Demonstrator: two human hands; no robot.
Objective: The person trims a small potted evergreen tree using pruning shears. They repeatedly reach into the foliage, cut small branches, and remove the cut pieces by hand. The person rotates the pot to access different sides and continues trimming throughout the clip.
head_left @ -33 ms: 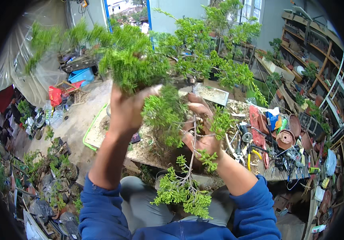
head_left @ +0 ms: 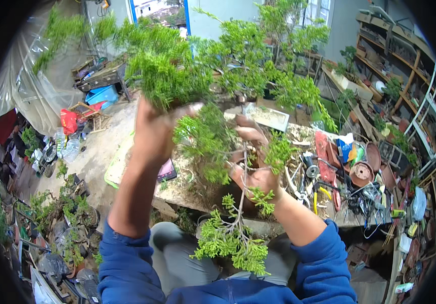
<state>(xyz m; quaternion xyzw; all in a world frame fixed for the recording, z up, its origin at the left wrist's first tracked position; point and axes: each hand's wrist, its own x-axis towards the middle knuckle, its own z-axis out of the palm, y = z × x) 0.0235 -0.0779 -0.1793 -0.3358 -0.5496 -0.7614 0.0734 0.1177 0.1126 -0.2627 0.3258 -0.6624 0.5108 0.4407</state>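
A leafy green juniper bonsai (head_left: 243,55) fills the middle of the view, its branches spreading wide and one hanging toward my lap. My left hand (head_left: 153,133) is raised against the left foliage, blurred, with most of its fingers behind the leaves. Lower down on the right, my right hand (head_left: 258,164) curls its fingers around a branch within the tree; a thin bare stem (head_left: 244,177) crosses in front of the palm. Leaves partly cover its grip. The trunk's base is mostly hidden.
Pliers with yellow handles (head_left: 322,195), other hand tools and a round brown pot (head_left: 362,174) crowd the bench on the right. A white tray (head_left: 271,117) lies behind the tree. Potted plants (head_left: 73,207) stand at lower left; a blue bin (head_left: 102,95) sits farther back.
My left hand has shifted slightly left and up, and the far-left foliage has swung upward. My right hand stays nearly in place.
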